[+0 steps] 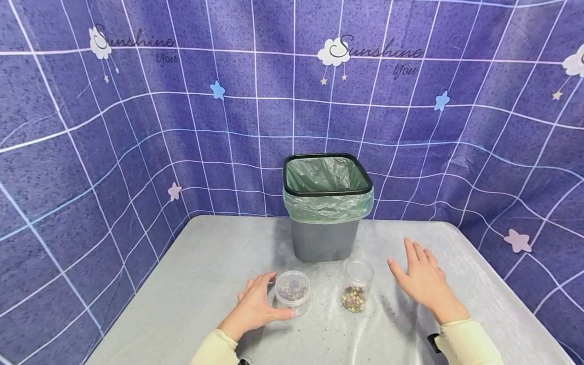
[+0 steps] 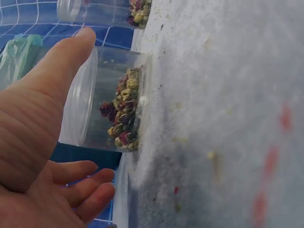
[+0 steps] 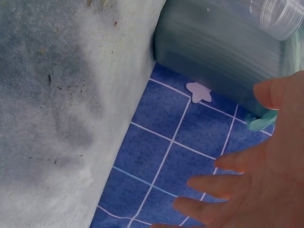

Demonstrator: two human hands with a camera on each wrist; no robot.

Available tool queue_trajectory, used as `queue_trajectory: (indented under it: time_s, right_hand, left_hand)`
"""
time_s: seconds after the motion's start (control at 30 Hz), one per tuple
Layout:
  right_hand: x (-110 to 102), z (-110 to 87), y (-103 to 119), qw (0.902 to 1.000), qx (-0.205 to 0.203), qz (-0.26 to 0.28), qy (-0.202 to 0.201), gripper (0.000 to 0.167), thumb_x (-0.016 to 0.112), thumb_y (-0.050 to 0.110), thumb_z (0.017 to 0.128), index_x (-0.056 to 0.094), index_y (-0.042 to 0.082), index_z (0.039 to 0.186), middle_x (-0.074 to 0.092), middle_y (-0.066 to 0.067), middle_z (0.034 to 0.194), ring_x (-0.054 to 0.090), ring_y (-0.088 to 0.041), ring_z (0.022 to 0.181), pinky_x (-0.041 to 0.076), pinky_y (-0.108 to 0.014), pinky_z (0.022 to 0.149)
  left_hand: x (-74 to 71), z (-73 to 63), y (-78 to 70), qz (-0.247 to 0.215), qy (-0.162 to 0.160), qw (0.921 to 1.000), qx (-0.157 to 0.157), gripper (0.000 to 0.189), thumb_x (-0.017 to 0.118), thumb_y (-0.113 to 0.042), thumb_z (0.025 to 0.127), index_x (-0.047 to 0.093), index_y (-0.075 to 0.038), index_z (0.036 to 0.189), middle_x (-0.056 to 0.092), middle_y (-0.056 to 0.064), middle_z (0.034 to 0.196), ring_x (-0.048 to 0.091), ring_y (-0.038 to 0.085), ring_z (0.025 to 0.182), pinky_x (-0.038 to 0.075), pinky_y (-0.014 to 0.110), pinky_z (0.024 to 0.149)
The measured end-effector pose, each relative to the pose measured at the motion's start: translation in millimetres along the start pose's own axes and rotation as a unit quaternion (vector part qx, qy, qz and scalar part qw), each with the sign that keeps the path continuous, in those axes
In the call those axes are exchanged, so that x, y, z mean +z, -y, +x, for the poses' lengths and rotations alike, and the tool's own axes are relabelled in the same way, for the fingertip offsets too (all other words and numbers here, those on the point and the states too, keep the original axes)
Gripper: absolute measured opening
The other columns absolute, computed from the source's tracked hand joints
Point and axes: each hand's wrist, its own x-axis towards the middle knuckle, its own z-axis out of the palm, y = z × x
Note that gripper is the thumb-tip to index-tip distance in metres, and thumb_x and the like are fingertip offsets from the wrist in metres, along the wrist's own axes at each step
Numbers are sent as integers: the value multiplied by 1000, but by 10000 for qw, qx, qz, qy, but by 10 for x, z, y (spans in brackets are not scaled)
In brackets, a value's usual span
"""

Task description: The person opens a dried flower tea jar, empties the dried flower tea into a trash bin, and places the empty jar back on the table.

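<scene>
The left hand, loosely spread, half surrounds the lidded jar, while the right hand hangs spread and empty near an uncapped jar on its left, which a stray sideways sweep could topple, spilling dried flowers.

Left grip wide, right grip aloft

your left hand hides part of the nearer jar in the left wrist view, where the top edge cuts off the other jar and the red marks blur. the right wrist view crops your right hand. the specks are too small for you to identify.
</scene>
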Motion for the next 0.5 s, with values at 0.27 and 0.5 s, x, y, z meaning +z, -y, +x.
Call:
queue_trajectory:
  time_s: [0.27,0.5]
  right_hand:
    - [6,-3,8,10000,-31,10,-20,87,44,58,104,23,-5,160,31,-37,156,25,-66,139,30,-83,100]
    - [16,1,-3,10000,-22,16,-12,86,44,57,105,24,-5,160,32,-34,158,25,-66,139,29,-83,100]
  left_hand:
    - [84,33,30,-248,71,9997,-27,111,94,-60,59,51,-5,145,59,8,139,49,27,125,36,56,93]
    - [139,36,19,-317,204,9992,-115,105,95,-57,58,53,-8,140,62,8,132,48,28,125,36,57,95]
